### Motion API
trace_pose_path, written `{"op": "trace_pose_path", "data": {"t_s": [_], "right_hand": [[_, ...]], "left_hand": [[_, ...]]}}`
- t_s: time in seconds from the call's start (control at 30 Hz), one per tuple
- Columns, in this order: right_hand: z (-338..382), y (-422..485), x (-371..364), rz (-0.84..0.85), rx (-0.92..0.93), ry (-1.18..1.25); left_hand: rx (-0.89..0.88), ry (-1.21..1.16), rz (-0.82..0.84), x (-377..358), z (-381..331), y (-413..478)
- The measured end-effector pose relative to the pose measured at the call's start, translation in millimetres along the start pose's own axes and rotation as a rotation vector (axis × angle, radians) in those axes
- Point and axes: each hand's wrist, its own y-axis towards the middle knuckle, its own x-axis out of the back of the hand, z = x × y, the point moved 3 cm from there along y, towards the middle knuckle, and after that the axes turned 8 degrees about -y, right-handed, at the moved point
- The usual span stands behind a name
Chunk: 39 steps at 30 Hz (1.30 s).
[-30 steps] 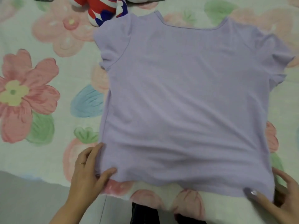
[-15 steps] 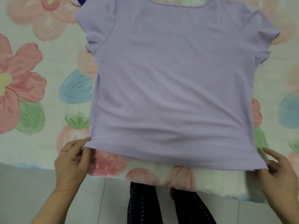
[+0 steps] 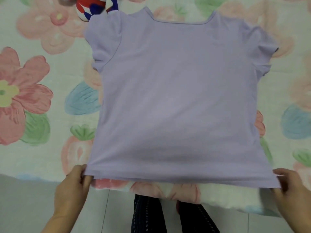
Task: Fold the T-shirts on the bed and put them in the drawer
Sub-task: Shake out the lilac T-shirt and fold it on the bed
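A: Left side first, quick. What's there?
B: Floral bedspread [image 3: 33, 101] with a big pink flower and green leaves. It fills most of the view. Pale tiled floor [image 3: 25, 207] shows below its near edge.
A: Left hand?
B: Left hand [image 3: 72, 187] is at the bedspread's near edge, fingers curled. It pinches the lower left corner of the T-shirt [image 3: 176, 106] at the hem.
A: Anything up top?
B: Red, white and blue cloth [image 3: 91, 7], cut off by the top of the frame, touching the shirt's left sleeve. Can't tell what it is.
A: The shirt itself?
B: Lilac, short puffed sleeves, wide neckline pointing away from the person. It lies spread out on the bedspread in the middle of the view. The hem faces the person, close to the near edge, and is stretched straight between the two hands. A few soft wrinkles, nothing folded over.
A: Below the hem?
B: Legs [image 3: 148, 214] in dark patterned trousers, standing on the floor against the bedspread's edge, between the hands.
A: Right hand?
B: Right hand [image 3: 289, 194] is a bit blurred, fingers curled. It grips the lower right corner of the hem, with the thumb side on top of the fabric.
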Motion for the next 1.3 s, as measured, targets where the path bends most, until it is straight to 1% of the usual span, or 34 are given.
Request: {"op": "trace_pose_path", "data": {"t_s": [0.07, 0.13, 0.17, 0.2, 0.23, 0.27, 0.33, 0.37, 0.43, 0.47, 0.5, 0.53, 0.57, 0.6, 0.63, 0.67, 0.73, 0.8, 0.83, 0.87, 0.9, 0.93, 0.97, 1.0, 1.03, 1.07, 1.1, 1.13, 1.17, 1.23, 1.3], "right_hand": [[9, -6, -11, 0.089, -0.012, 0.000], [5, -12, -18, 0.144, -0.014, 0.007], [6, -14, -15, 0.150, 0.021, -0.021], [9, -19, -9, 0.160, 0.081, -0.081], [15, -23, -3, 0.169, 0.145, -0.118], [22, -25, 8, 0.137, 0.185, -0.122], [53, -22, 28, -0.024, 0.265, -0.046], [78, -21, 33, -0.087, 0.333, -0.005], [150, -19, 30, -0.246, 0.547, 0.048], [189, -19, 20, -0.291, 0.661, 0.091], [225, -17, 8, -0.299, 0.756, 0.117], [254, -11, -7, -0.273, 0.821, 0.099], [270, 1, -19, -0.225, 0.850, 0.028], [273, 17, -28, -0.190, 0.852, -0.084], [264, 37, -33, -0.192, 0.825, -0.187], [246, 58, -34, -0.226, 0.774, -0.245], [204, 94, -25, -0.287, 0.593, -0.274], [182, 114, -13, -0.284, 0.429, -0.253], [185, 115, -8, -0.297, 0.377, -0.235], [198, 110, -7, -0.325, 0.369, -0.212], [219, 103, -7, -0.353, 0.409, -0.180], [245, 93, -10, -0.388, 0.492, -0.146], [273, 83, -13, -0.401, 0.601, -0.114], [299, 78, -17, -0.367, 0.696, -0.089], [319, 80, -20, -0.310, 0.760, -0.083], [329, 90, -21, -0.264, 0.787, -0.108], [328, 107, -21, -0.243, 0.777, -0.151], [316, 126, -18, -0.252, 0.742, -0.197], [297, 148, -13, -0.276, 0.677, -0.235], [241, 192, 4, -0.306, 0.488, -0.286], [197, 218, 25, -0.279, 0.278, -0.286]], "left_hand": [[0.009, -0.014, -0.034, -3, 2, 0], [0.035, -0.016, 0.009, -5, 3, -2], [0.020, -0.012, 0.018, -4, 2, -3], [-0.036, 0.009, 0.025, 1, -1, -5], [-0.143, 0.038, 0.048, 6, -6, -7], [-0.277, 0.076, 0.061, 11, -12, -10], [-0.597, 0.063, -0.036, 12, -40, -15], [-0.695, 0.013, -0.058, 7, -63, -16], [-0.825, -0.087, 0.002, -21, -119, -13], [-0.885, -0.079, 0.050, -41, -149, -10], [-0.934, -0.017, 0.074, -62, -176, -4], [-0.949, 0.093, 0.099, -80, -193, 10], [-0.928, 0.225, 0.139, -90, -197, 32], [-0.861, 0.331, 0.154, -92, -187, 60], [-0.751, 0.385, 0.125, -87, -167, 90], [-0.626, 0.386, 0.071, -75, -143, 117], [-0.387, 0.352, -0.051, -38, -103, 155], [-0.213, 0.301, -0.130, -13, -90, 169], [-0.189, 0.269, -0.194, -11, -100, 167], [-0.238, 0.232, -0.259, -15, -119, 160], [-0.357, 0.201, -0.295, -24, -146, 149], [-0.534, 0.186, -0.302, -40, -177, 135], [-0.731, 0.193, -0.286, -61, -206, 119], [-0.866, 0.202, -0.225, -81, -232, 106], [-0.920, 0.202, -0.126, -98, -248, 100], [-0.903, 0.205, -0.054, -109, -255, 108], [-0.833, 0.234, -0.024, -111, -253, 128], [-0.750, 0.265, -0.030, -108, -242, 151], [-0.683, 0.290, -0.057, -98, -230, 173], [-0.543, 0.311, -0.104, -67, -199, 213], [-0.334, 0.303, -0.145, -34, -174, 241]]}}
